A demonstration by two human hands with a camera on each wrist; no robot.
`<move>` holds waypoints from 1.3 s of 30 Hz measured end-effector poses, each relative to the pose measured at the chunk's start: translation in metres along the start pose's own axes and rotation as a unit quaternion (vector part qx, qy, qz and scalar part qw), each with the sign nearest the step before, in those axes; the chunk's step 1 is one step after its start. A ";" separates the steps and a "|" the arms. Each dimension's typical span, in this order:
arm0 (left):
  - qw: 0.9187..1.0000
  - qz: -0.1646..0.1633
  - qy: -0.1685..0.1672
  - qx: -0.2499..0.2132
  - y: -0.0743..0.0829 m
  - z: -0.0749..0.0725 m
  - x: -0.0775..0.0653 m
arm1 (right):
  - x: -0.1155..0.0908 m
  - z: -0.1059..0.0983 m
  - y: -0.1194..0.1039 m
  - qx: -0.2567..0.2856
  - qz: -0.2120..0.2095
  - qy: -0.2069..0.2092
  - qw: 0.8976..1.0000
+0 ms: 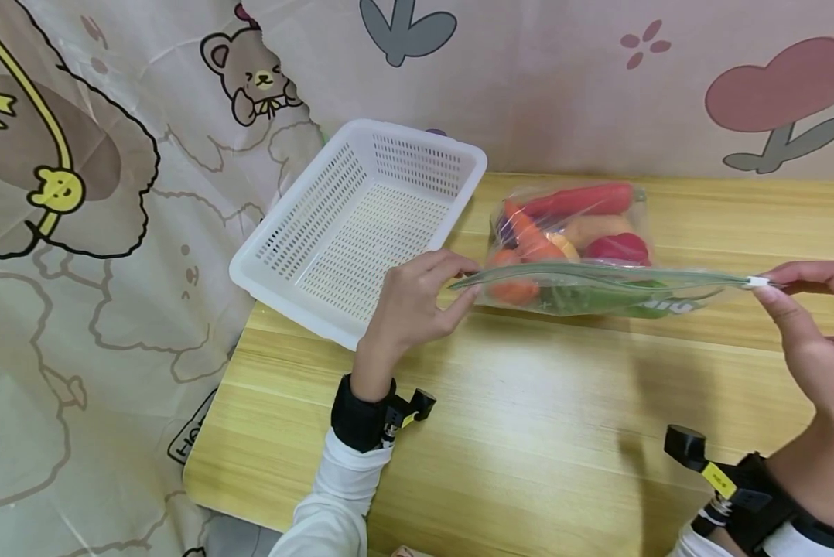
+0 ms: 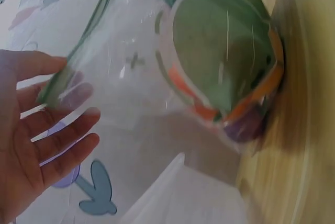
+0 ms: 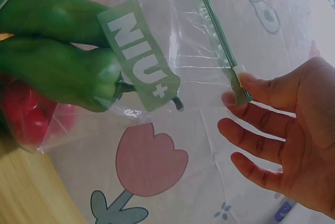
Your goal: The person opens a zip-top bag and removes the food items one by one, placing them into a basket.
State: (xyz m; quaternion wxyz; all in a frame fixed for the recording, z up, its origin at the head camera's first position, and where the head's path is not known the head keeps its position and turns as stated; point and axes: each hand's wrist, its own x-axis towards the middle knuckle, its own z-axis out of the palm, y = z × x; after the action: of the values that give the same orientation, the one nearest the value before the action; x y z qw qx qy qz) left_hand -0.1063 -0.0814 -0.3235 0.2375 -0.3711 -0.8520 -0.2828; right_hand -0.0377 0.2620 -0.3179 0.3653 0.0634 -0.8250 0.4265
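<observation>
A clear zip bag (image 1: pixel 695 294) with a green seal strip stands on the table, filled with vegetables. Inside it are carrots (image 1: pixel 528 236), a long red vegetable (image 1: pixel 584 199) and green peppers (image 3: pixel 63 72). My left hand (image 1: pixel 420 298) pinches the left end of the seal between thumb and forefinger; its other fingers are spread in the left wrist view. At the opposite end, my right hand (image 1: pixel 821 333) pinches the white slider (image 1: pixel 757 282) and the bag's corner. The seal is stretched between both hands.
A white perforated plastic basket (image 1: pixel 250 271) sits at the table's left, beside the left hand. The wooden table (image 1: pixel 528 433) runs back to a patterned cloth (image 1: pixel 563 93). More of this cloth hangs along the left edge.
</observation>
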 end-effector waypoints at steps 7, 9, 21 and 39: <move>1.000 0.018 -0.021 0.012 0.011 0.010 0.003 | -0.001 -0.001 -0.004 -0.003 0.001 -0.031 1.000; 1.000 0.017 -0.017 0.011 0.012 0.011 0.003 | -0.001 -0.003 -0.006 -0.002 0.009 -0.044 0.999; 0.976 0.092 -0.198 -0.022 0.025 0.015 0.005 | -0.003 -0.002 -0.005 0.024 0.010 -0.060 0.998; 0.869 0.101 -0.483 0.033 0.081 0.054 -0.001 | 0.000 -0.002 -0.015 0.010 0.017 -0.090 0.996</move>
State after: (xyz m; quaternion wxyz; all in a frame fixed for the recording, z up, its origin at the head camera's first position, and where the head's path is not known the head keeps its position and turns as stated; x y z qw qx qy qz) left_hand -0.0537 -0.0004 -0.3386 -0.1639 -0.5370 -0.8274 -0.0146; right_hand -0.0299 0.2544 -0.3074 0.2811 0.0909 -0.8515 0.4332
